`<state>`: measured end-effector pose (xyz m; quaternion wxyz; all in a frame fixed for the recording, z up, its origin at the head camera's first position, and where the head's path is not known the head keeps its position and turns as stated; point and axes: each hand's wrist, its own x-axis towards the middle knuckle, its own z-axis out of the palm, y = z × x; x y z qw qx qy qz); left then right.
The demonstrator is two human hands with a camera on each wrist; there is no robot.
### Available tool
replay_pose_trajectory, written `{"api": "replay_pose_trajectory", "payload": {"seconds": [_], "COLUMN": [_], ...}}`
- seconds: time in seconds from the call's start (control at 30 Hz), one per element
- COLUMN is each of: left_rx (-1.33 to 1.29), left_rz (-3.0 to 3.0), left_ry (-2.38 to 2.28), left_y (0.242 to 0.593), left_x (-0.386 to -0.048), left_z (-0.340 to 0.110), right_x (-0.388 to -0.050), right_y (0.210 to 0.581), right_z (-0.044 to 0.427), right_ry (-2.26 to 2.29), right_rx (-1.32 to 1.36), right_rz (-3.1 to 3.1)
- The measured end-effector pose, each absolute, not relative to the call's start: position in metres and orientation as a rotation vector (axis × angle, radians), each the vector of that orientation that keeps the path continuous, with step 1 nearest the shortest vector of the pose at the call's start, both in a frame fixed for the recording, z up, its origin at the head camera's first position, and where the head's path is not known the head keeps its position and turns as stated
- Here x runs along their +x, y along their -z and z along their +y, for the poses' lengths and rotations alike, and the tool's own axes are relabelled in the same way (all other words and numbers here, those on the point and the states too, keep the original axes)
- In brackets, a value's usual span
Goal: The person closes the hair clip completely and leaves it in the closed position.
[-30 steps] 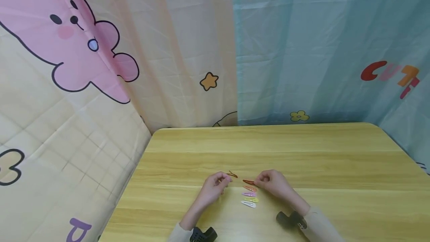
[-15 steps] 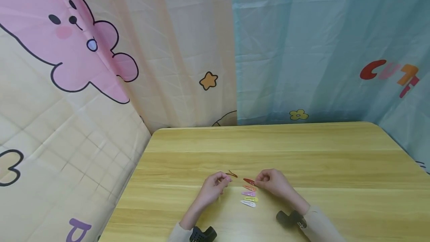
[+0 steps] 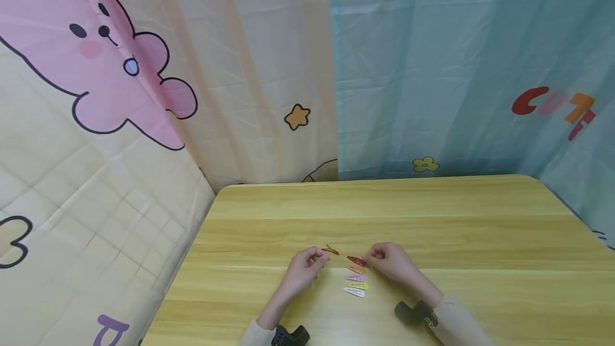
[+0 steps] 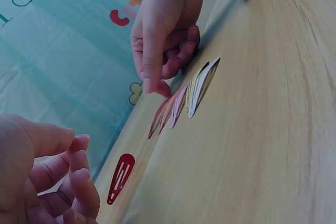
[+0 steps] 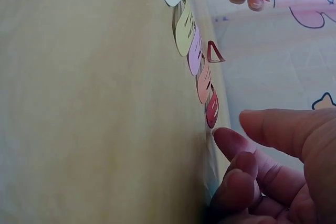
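A row of snap hair clips lies on the wooden table between the hands: a red clip (image 3: 356, 261) at the far end, then an orange clip (image 3: 356, 269), a pink clip (image 3: 355, 278), a yellow clip (image 3: 358, 285) and a white clip (image 3: 354, 292). The right hand (image 3: 391, 263) has its index fingertip at the red clip's outer end, thumb apart from it; whether it touches is unclear. Another red clip (image 4: 121, 179), its parts sprung apart, lies just beyond the left hand (image 4: 50, 174). That hand's fingers are loosely bent, thumb near the index finger, holding nothing.
The wooden table (image 3: 432, 218) reaches back to printed curtains (image 3: 408, 68), with another curtain along its left side. A dark wrist camera (image 3: 290, 336) sits on the left wrist and another wrist camera (image 3: 415, 314) on the right.
The red clip at the far end of the row has turned from a thin, tilted outline to lying flatter, its broad face showing. Both hands have hardly moved.
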<state>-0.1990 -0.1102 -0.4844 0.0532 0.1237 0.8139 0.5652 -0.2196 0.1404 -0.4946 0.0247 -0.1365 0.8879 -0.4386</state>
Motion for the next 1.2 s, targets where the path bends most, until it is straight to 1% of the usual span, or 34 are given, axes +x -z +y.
{"api": "replay_pose_trajectory", "payload": {"seconds": [0.33,0.57,1.2], "left_rx": [0.421,0.377,0.488], "left_rz": [2.735,2.952,3.026], "left_ry": [-1.584,-1.450,-1.164], "left_y": [0.492,0.497,0.502], "left_x": [-0.202,-0.211,-0.227], "left_z": [-0.106,-0.109,-0.119], "right_x": [-0.217,-0.217,-0.218], "right_y": [0.489,0.485,0.483], "right_z": [0.140,0.139,0.138], "right_ry": [1.386,1.439,1.467], "right_rx": [-0.443,-0.435,-0.477], "right_rz": [2.739,2.664,2.630]}}
